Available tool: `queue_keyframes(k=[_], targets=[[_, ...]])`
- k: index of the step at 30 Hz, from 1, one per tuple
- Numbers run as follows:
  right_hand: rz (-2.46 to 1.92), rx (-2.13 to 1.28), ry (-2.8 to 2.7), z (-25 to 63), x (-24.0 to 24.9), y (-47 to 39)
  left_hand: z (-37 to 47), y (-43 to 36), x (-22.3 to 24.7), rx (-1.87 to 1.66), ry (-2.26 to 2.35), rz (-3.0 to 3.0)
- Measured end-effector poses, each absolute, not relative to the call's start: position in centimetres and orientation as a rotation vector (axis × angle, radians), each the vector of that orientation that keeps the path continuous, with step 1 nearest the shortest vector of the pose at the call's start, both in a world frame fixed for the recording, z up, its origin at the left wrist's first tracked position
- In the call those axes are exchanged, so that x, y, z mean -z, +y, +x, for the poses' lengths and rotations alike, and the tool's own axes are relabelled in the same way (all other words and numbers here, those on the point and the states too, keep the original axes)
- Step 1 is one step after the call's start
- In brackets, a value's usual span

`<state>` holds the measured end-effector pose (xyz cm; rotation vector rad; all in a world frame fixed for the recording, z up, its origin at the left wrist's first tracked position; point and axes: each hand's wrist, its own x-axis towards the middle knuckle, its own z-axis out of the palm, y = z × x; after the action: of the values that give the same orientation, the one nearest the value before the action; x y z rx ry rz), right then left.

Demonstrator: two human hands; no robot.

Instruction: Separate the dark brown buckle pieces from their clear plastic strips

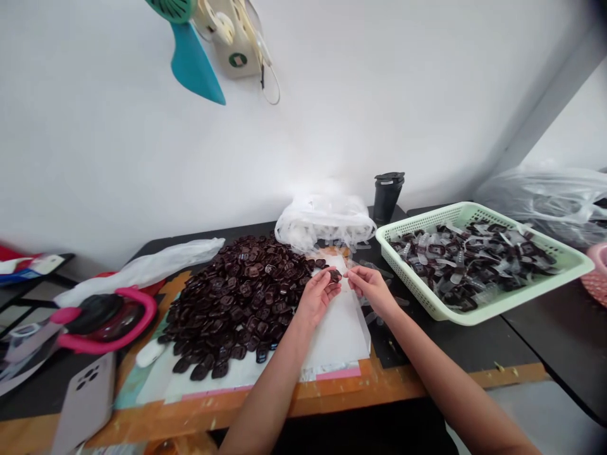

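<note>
- L hand (318, 294) pinches dk brown buckle (335, 275) btwn thumb & fingers, above white paper (336, 335) nr bench's (478, 344) front edge, approx. mid-length.
- R hand (368, 286) close by, thumb & fingertips together at buckle's R side; can't tell what's in them.
- Big pile of dk brown buckles (246, 297) just L of hands.
- Lt green basket (429, 303) twd bench's R end, w/ buckles & clear strips.
- Back edge: white bag (327, 218), blk cup (387, 199).
- Front L corner: phone (85, 398).
</note>
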<state>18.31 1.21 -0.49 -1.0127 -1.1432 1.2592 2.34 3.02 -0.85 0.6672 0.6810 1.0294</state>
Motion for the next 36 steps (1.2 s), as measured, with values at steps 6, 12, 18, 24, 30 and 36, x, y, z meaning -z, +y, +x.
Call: queue_keyframes(k=[6, 12, 18, 24, 30, 36], targets=[[-1.086, -1.189, -1.187, 18.4, 0.8, 1.3, 2.3, 2.8, 0.8, -1.017, 0.684, 0.75], [-1.08, -1.372, -1.062, 18.5, 0.1, 1.1, 2.7, 3.2, 1.6, -1.089, 0.773, 0.946], [-1.044, -1.434, -1.04, 18.5, 0.3, 1.2, 2.6, 3.2, 1.7, -1.091, 0.828, 1.133], [-0.998, -1.497, -1.026, 18.6, 0.5, 1.2, 2.8, 2.8, 1.2, -1.115, 0.845, 1.136], [-0.974, -1.462, -1.103, 18.3, 0.0, 0.9, 2.6, 3.0, 1.3, -1.13, 0.845, 1.154], [-1.066, -1.301, -1.301, 18.4, 0.4, 1.1, 2.5, 3.0, 1.4, -1.148, 0.854, 1.238]])
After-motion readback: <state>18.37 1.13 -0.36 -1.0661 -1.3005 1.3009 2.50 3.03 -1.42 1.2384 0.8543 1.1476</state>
